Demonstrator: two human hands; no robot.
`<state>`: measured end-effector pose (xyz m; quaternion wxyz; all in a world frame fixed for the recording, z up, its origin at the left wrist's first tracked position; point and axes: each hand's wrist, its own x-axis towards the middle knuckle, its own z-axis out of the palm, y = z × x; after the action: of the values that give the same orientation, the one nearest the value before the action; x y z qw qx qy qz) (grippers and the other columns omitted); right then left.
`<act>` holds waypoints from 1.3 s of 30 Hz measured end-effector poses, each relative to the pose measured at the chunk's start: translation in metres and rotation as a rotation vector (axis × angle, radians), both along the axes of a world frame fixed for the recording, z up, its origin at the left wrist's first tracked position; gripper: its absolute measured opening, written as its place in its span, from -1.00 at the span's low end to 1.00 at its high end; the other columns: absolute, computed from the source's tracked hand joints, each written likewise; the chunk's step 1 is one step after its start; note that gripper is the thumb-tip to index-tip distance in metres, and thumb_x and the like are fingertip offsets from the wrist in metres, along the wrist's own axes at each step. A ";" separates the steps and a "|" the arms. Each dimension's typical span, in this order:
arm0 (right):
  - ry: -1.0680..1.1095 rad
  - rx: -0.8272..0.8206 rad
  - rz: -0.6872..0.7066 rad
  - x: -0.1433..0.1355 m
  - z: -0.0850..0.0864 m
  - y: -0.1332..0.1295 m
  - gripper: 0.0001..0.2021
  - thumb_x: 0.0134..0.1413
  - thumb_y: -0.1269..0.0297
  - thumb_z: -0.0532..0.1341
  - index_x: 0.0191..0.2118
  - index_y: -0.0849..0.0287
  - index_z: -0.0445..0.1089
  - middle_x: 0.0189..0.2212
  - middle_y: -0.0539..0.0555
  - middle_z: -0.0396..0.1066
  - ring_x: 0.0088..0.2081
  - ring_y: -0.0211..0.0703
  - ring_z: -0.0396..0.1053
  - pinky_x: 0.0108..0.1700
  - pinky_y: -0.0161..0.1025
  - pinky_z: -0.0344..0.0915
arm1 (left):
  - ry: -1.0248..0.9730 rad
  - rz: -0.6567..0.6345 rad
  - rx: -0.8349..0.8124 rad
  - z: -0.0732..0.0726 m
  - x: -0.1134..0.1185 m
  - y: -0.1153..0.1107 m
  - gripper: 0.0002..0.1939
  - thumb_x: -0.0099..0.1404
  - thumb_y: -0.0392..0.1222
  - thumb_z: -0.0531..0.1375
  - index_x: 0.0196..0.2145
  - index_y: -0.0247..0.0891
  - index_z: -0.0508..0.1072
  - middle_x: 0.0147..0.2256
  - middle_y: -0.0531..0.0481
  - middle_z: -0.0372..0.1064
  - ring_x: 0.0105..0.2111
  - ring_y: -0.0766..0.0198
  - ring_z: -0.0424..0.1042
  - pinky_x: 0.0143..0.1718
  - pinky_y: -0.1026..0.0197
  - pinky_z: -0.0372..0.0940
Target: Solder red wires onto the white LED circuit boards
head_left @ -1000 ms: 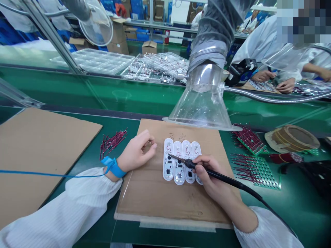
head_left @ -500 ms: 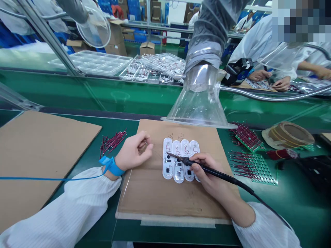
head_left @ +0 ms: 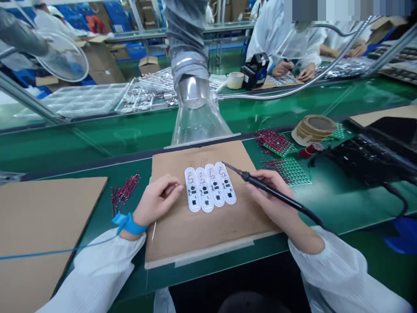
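Observation:
My right hand [head_left: 272, 193] grips a black soldering iron [head_left: 265, 186], its thin metal tip pointing left toward the top of the rightmost board. Several long white circuit boards [head_left: 206, 191] with rounded ends lie side by side on a cardboard sheet [head_left: 208, 232]; each carries black chips and a curl of red wire. Just left of them, my left hand [head_left: 160, 196] rests with fingers curled together; whatever is in them, if anything, is hidden. A blue strap [head_left: 130, 224] circles that wrist. Beyond it lies a loose pile of dark red wires [head_left: 124, 192].
A clear fume hood [head_left: 200, 126] hangs behind the boards. On the right are green panels with red wires [head_left: 295, 170], a tape roll [head_left: 314, 129] and a black device [head_left: 368, 156]. Another cardboard sheet [head_left: 48, 221] lies left. Across the divider, a co-worker's hands [head_left: 282, 68] work.
The view has swung to the right. My right hand has drawn the soldering iron off the boards, its tip now by the rightmost one. My left hand stays curled beside the boards.

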<state>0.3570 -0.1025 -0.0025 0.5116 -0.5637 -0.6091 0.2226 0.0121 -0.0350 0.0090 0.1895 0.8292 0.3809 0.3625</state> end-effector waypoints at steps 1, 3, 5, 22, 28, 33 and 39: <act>-0.010 -0.002 -0.031 0.004 -0.002 -0.013 -0.73 0.35 0.00 0.43 0.01 -0.01 0.53 -0.11 0.09 0.67 -0.16 -0.03 0.67 -0.13 -0.11 0.62 | 0.005 -0.030 0.022 0.003 0.004 -0.004 -0.93 0.50 -0.32 0.23 -0.18 -0.18 0.47 -0.50 0.20 0.12 -0.54 0.37 0.19 -0.47 0.29 0.15; -0.032 0.016 -0.088 0.012 -0.007 -0.038 -0.76 0.34 0.05 0.44 -0.02 0.01 0.54 -0.17 0.10 0.67 -0.24 -0.03 0.67 -0.24 -0.14 0.60 | 0.000 -0.090 0.051 0.009 0.017 -0.012 -0.90 0.48 -0.35 0.23 -0.17 -0.16 0.45 -0.52 0.24 0.07 -0.57 0.39 0.16 -0.50 0.31 0.12; -0.054 0.059 -0.133 0.017 -0.012 -0.056 -0.79 0.31 0.07 0.47 -0.09 0.01 0.54 -0.25 0.08 0.66 -0.34 -0.05 0.63 -0.35 -0.18 0.55 | 0.010 -0.156 0.071 0.015 0.033 -0.016 -0.89 0.48 -0.36 0.23 -0.18 -0.16 0.44 -0.52 0.23 0.13 -0.58 0.40 0.16 -0.51 0.32 0.11; 0.061 0.011 -0.016 0.021 -0.020 -0.064 -0.87 0.46 0.20 0.32 -0.20 0.04 0.45 -0.39 -0.04 0.54 -0.50 -0.23 0.49 -0.44 -0.30 0.41 | 0.010 -0.242 0.105 -0.005 0.079 -0.010 -0.87 0.50 -0.38 0.19 -0.22 -0.19 0.40 -0.43 0.13 0.27 -0.46 0.34 0.28 -0.39 0.28 0.22; -0.020 0.022 -0.010 0.020 -0.018 -0.064 -0.91 0.44 0.25 0.32 -0.19 0.02 0.45 -0.37 -0.06 0.55 -0.48 -0.25 0.51 -0.42 -0.32 0.42 | 0.032 -0.271 0.100 -0.006 0.080 -0.009 -0.85 0.52 -0.37 0.18 -0.24 -0.19 0.38 -0.45 0.14 0.25 -0.48 0.33 0.25 -0.40 0.28 0.20; 0.012 0.024 -0.026 0.021 -0.020 -0.066 -0.93 0.45 0.24 0.30 -0.16 0.02 0.46 -0.36 -0.05 0.54 -0.49 -0.25 0.50 -0.43 -0.31 0.42 | 0.026 -0.267 0.104 -0.006 0.080 -0.009 -0.85 0.52 -0.36 0.18 -0.24 -0.19 0.39 -0.45 0.13 0.25 -0.47 0.32 0.25 -0.39 0.27 0.20; -0.039 0.021 0.023 0.020 -0.017 -0.063 -0.94 0.41 0.28 0.33 -0.17 0.02 0.47 -0.37 -0.06 0.55 -0.47 -0.23 0.55 -0.41 -0.33 0.45 | 0.008 -0.278 0.121 -0.008 0.081 -0.009 -0.88 0.52 -0.36 0.18 -0.22 -0.19 0.39 -0.44 0.13 0.26 -0.48 0.32 0.24 -0.41 0.27 0.19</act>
<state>0.3766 -0.1652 -0.0199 0.5027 -0.5556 -0.6277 0.2111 0.0926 -0.0436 0.0010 0.1861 0.8854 0.2406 0.3515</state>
